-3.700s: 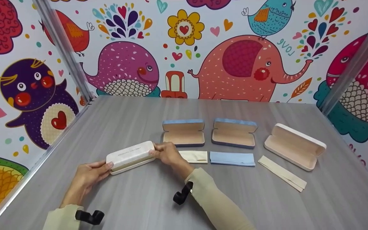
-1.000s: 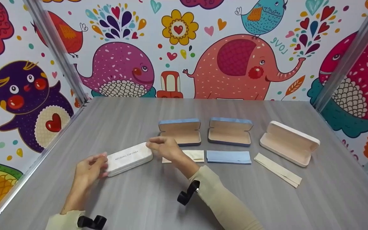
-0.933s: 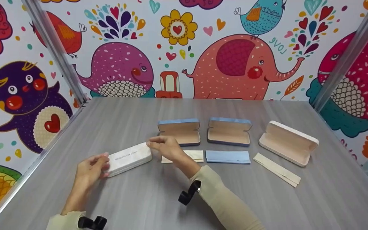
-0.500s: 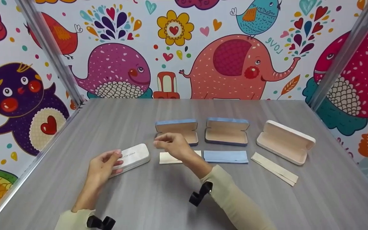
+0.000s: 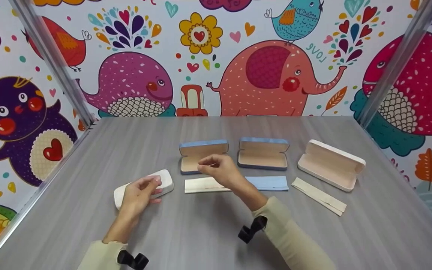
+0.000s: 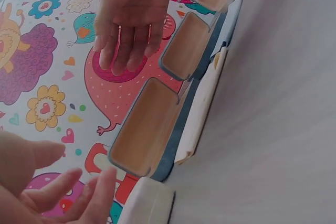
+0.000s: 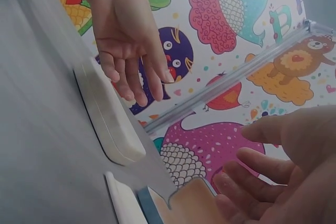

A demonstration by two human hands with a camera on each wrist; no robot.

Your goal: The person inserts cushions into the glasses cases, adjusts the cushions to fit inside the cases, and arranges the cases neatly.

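A white glasses case (image 5: 166, 179) lies on the left of the table with its lid down. My left hand (image 5: 139, 195) hovers over it with relaxed fingers and covers its middle in the head view; the right wrist view shows the whole case (image 7: 107, 116) below that hand. My right hand (image 5: 223, 172) is in the air before an open blue glasses case (image 5: 191, 164), fingers loosely bent and holding nothing. It partly hides this case and the folded cream cloth (image 5: 201, 185) in front of it.
Farther right stand a second open blue case (image 5: 263, 160) and an open white case (image 5: 328, 170), both with beige lining. A folded blue cloth (image 5: 272, 183) and another cream cloth (image 5: 319, 197) lie in front of them. A cartoon-printed wall (image 5: 208, 101) borders the table's back.
The white case's lid, partly raised at first between both hands, has come down. Both hands have since let go of the case and moved right; the head view has shifted slightly.
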